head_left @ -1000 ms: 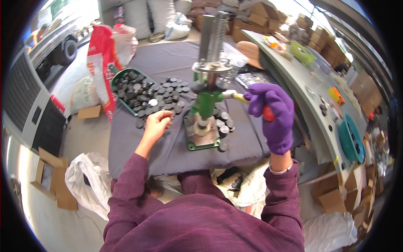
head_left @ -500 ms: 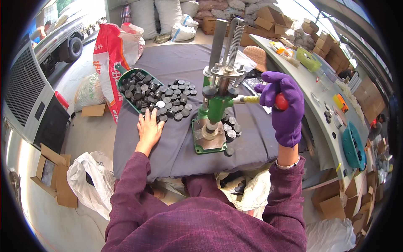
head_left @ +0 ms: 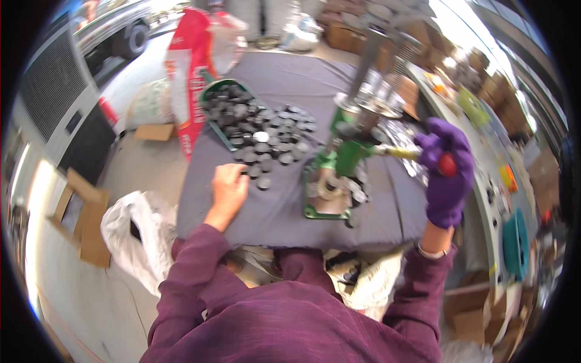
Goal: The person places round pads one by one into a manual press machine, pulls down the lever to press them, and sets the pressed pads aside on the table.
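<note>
Bare and slightly blurred, my left hand [head_left: 230,187] rests over the grey cloth at the near-left edge of a pile of black round discs [head_left: 284,136]. Its fingers are curled in; a dark bit shows at the tips, too unclear to name. More discs fill a green scoop [head_left: 233,142] behind the pile. My right hand [head_left: 449,175], in a purple knitted glove, wraps round the red ball knob [head_left: 447,164] of the lever [head_left: 399,152] on a green hand press [head_left: 351,158]. Several discs [head_left: 360,192] lie at the right of the press base [head_left: 327,209].
A grey cloth [head_left: 272,227] covers the table. At its far left stands a red and white sack [head_left: 187,72]. Along the right, a long side table [head_left: 484,163] holds a teal basket [head_left: 515,245]. A white plastic bag [head_left: 139,242] and an opened carton [head_left: 85,218] are on the floor at left.
My left hand has drawn back slightly from the pile, its fingers going from spread to curled. The whole view has shifted and tilted. My right hand stays on the lever knob.
</note>
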Motion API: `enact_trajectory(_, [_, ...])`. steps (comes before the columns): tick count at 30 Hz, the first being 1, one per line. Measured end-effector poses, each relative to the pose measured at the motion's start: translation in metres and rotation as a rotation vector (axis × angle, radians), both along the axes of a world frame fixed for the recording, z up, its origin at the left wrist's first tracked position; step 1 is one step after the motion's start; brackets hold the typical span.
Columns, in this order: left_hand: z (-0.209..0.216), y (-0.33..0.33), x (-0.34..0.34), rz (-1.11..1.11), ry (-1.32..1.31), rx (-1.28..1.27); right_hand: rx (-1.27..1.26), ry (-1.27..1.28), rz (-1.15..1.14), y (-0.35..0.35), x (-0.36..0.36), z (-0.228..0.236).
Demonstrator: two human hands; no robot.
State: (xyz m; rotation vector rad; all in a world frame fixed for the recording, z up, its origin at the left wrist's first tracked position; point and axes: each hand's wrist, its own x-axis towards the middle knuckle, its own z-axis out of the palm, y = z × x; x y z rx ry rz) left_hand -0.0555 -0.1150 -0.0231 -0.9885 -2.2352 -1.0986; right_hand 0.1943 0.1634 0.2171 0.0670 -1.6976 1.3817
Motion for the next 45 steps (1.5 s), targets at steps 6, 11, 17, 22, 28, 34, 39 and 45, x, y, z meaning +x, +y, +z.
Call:
enact_trajectory(6, [0.009,0.026,0.028,0.008,0.051,-0.185,0.153,0.012,-0.116,0.034,0.014,-0.022])
enact_trajectory(11, [0.0,0.029,0.035,-0.054,0.223,-0.138,0.394,-0.071,-0.344,0.003,0.007,-0.015])
enact_trajectory(17, [-0.015,0.032,0.033,-0.172,0.191,-0.235,0.267,-0.057,-0.416,-0.032,0.003,0.001])
enact_trajectory(22, [-0.013,0.038,0.036,-0.221,0.11,-0.082,0.064,0.034,-0.369,-0.01,0.017,0.002])
enact_trajectory(28, [-0.021,0.033,0.032,-0.184,0.058,-0.047,0.144,-0.07,-0.464,-0.027,0.005,0.002])
enact_trajectory(34, [-0.005,0.027,0.024,-0.288,0.043,-0.028,0.235,0.008,-0.328,0.004,0.019,-0.014])
enact_trajectory(39, [0.003,0.015,0.02,-0.276,-0.041,0.084,0.034,0.068,0.091,-0.003,-0.003,0.003])
enact_trajectory(45, [0.035,0.082,0.081,-0.528,-0.517,0.237,-0.019,0.072,0.064,-0.007,0.008,0.01])
